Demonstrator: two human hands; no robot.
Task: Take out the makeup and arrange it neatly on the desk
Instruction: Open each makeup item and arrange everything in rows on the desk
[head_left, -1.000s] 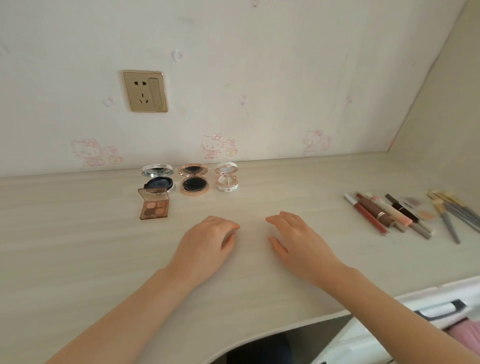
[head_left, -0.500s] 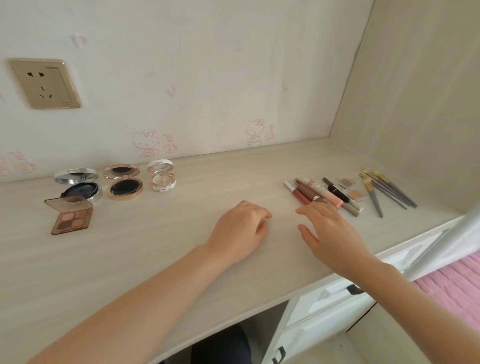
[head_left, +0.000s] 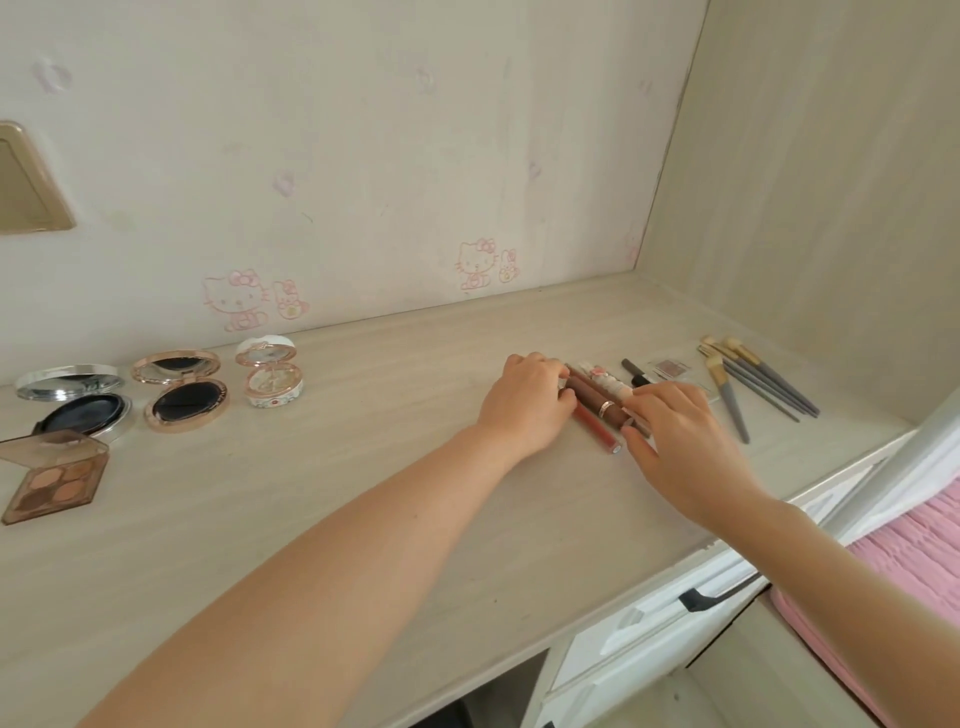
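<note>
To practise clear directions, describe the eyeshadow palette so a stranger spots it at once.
At the left end of the desk, open compacts cluster. The eyeshadow palette lies nearest you. It alone is square, with four brown shades; the others are round.

Pretty clearly a bedroom in someone's home. The wall has pale wallpaper (head_left: 363, 130) dotted with little pink cartoon cats (head_left: 236, 299), and there's a gold-coloured wall socket (head_left: 26, 182) at the left edge. The light wood-grain tabletop (head_left: 363, 493) is built into a nook with a matching side panel (head_left: 831, 182) and has white drawers (head_left: 649, 629) underneath. Right beside it is something pink and ribbed that looks like bedding (head_left: 914, 561). It's basically a vanity corner, with open compacts (head_left: 182, 395), an eyeshadow palette (head_left: 52, 478), lip tubes (head_left: 592, 397) and brushes (head_left: 758, 382) on top.
</note>
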